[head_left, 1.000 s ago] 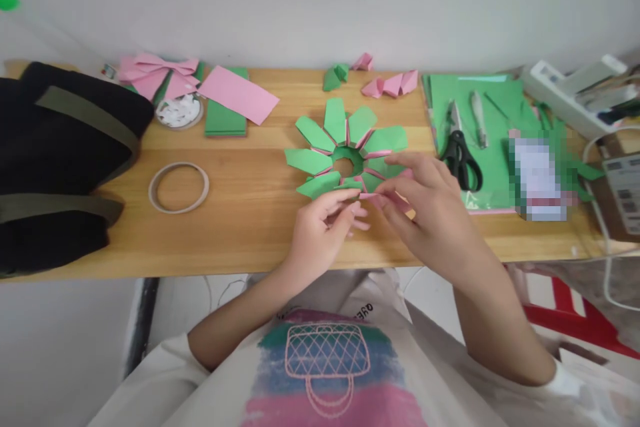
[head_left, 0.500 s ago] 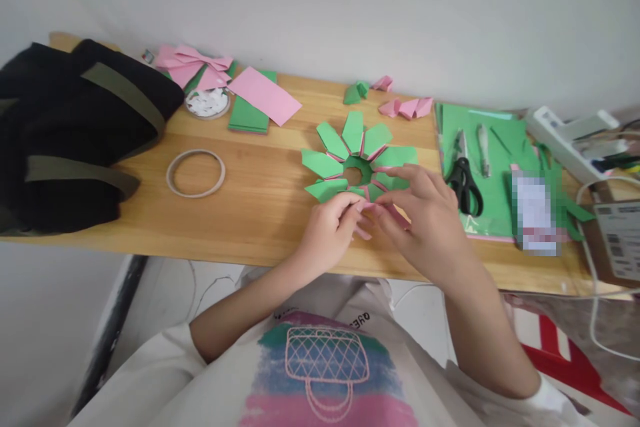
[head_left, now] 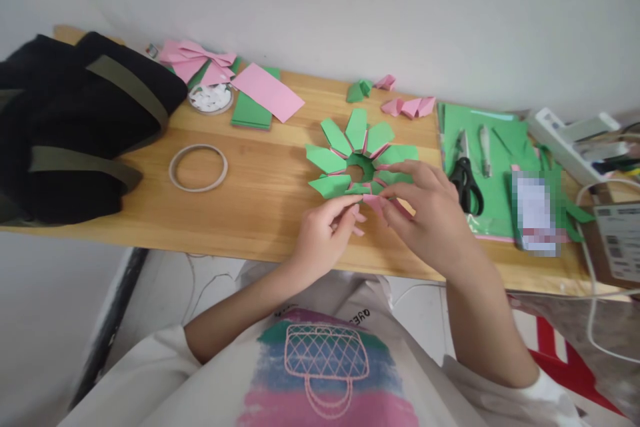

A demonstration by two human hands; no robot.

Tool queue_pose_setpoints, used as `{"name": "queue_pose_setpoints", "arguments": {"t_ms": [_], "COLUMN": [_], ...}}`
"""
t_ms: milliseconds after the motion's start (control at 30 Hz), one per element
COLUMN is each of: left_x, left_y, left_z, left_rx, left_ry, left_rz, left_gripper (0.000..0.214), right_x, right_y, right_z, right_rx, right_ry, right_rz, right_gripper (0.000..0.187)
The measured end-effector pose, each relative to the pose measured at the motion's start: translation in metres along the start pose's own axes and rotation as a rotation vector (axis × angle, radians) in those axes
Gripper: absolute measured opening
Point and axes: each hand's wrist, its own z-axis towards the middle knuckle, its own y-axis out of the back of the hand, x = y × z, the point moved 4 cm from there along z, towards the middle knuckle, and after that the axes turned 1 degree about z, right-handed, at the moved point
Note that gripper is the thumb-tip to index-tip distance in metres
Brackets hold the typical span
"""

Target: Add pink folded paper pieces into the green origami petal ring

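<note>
Where the long, light-brown wooden table (head_left: pixel 265 213) crosses the frame, paper is in hand at its centre

Although a black fabric bundle with olive bands (head_left: pixel 55 120) takes up the left of the frame, and flat green paper sheets in clear film (head_left: pixel 493 197) lie to the right, the middle belongs to a ring of green folded-paper petals edged in pink (head_left: pixel 368 165). It rests on the table, open at its core. The bare right hand (head_left: pixel 433 220) comes in over its lower-right side, thumb and forefinger pinching a small pink folded-paper piece (head_left: pixel 373 201). The bare left hand (head_left: pixel 323 233) is curled at the ring's lower edge, its fingertips close to that piece; whether they grip it, I cannot tell. Black-handled scissors (head_left: pixel 465 180) lie on the sheets, right of the hands.

Pressing down too hard could flatten a petal or skew the ring, I judge, since its segments look lightly built. A pull from one hand against the other could crease or tear the pink piece, and a sweeping right wrist might catch the scissors.

Fingers cover the ring's lower-right petals and much of the pink piece, so how the two join is hidden. The bundle is cut off at the left edge, and a rectangular object on the right (head_left: pixel 537 210) is pixelated beyond reading.
</note>
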Motion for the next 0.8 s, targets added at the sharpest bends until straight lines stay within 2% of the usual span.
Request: {"name": "queue_pose_setpoints", "arguments": {"t_ms": [300, 533, 667, 800], "left_x": [-0.003, -0.007, -0.009, -0.011], "left_y": [-0.004, -0.006, -0.009, -0.011], "left_z": [0.002, 0.001, 0.004, 0.008], "left_rx": [-0.013, -0.025, 0.0, 0.025], "left_ry": [-0.045, -0.176, -0.216, -0.288], "left_rz": [0.051, 0.227, 0.386, 0.443], "left_gripper": [0.028, 0.031, 0.034, 0.029], "right_x": [-0.005, -0.006, -0.006, -0.007], "right_y": [0.002, 0.002, 0.003, 0.004], "right_z": [0.006, 0.008, 0.006, 0.002], "right_rx": [0.098, 0.124, 0.121, 0.124], "right_ry": [0.01, 0.013, 0.031, 0.064], "right_rz": [0.05, 0.106, 0.136, 0.158], "right_gripper": [0.025, 0.03, 0.024, 0.019]}}
